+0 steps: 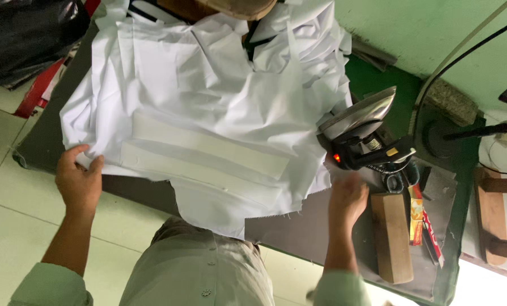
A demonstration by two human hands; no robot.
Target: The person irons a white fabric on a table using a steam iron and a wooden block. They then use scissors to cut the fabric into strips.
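Across the grey ironing table [315, 226] a heap of white fabric [208, 96] covered most of the top, with its loose hem hanging over the near edge toward me. Bare table showed only at the near right corner, beside a wooden block [390, 238] and a red-and-yellow packet [418, 218]. My left hand [79, 180] pinched the cloth's left edge at the near left side, thumb and fingers closed on it, forearm angled up from below. My right hand [348, 199] pressed on the cloth's right edge, blurred, so I could not tell how far its fingers were curled. Just beyond it, an iron [362, 127] stood tilted up near the right edge, its soleplate facing the fabric.
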